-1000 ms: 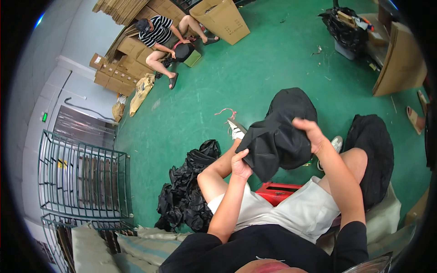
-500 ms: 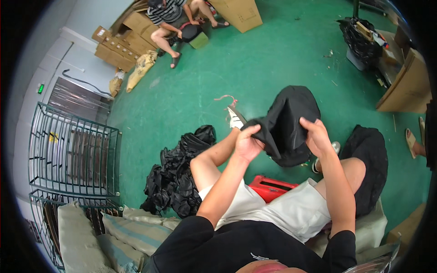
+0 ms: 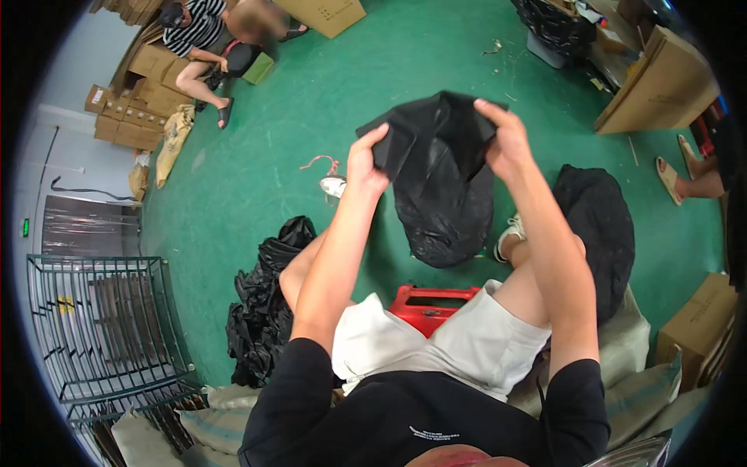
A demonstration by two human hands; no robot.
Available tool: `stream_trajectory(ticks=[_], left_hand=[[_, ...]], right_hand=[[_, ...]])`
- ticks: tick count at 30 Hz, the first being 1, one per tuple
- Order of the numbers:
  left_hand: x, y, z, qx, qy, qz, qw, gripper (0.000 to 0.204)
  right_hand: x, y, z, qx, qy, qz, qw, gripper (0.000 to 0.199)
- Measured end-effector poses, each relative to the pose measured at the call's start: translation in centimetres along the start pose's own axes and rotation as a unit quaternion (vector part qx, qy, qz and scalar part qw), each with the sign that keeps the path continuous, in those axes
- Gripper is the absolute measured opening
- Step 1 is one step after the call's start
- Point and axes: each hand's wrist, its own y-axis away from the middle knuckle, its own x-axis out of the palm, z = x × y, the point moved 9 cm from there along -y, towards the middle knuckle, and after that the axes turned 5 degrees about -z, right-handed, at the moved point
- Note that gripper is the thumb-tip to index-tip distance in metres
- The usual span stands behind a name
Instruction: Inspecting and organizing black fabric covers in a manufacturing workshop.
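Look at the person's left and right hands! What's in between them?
Black fabric stretches between the left hand and the right hand, held by both, as the head view shows.

2 hands, left hand (image 3: 369,165) + right hand (image 3: 510,146), on 1 black cloth piece (image 3: 440,163). 1 black bundle (image 3: 595,233), below-right of right hand. 1 crumpled black heap (image 3: 264,300), below-left of left hand; pieces in it not countable. 1 red plastic box (image 3: 408,311), below, between both hands. 2 white shoes (image 3: 511,235): 1 just left of left hand, 1 below right hand. 2 other people: 1 striped-shirt person (image 3: 201,35) far up-left of left hand, 2 dark slippers (image 3: 225,114); 1 edge-cropped person (image 3: 704,183) far right of right hand, 2 tan sandals (image 3: 667,181).
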Motion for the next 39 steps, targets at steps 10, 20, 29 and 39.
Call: stream_trajectory(ticks=[10, 20, 29, 39], left_hand=[[-5.9, -13.5, 3.9, -0.006, 0.005, -0.059, 0.998, 0.042], [-25.4, -13.8, 16.1, -0.025, -0.040, -0.309, 0.950, 0.067], [-23.7, -8.7, 15.6, 0.005, -0.281, -0.391, 0.876, 0.073], [-26.7, -0.1, 19.3, -0.065, -0.453, -0.354, 0.816, 0.052]], right_hand=[[-15.0, -16.0, -4.4, -0.110, 0.211, -0.215, 0.947, 0.068], [-22.6, -11.6, -15.8, 0.029, 0.451, -0.357, 0.818, 0.048], [-23.0, -9.1, -14.7, -0.021, 0.485, -0.330, 0.810, 0.044], [-27.3, -0.9, -16.4, -0.104, 0.565, -0.269, 0.773, 0.031]])
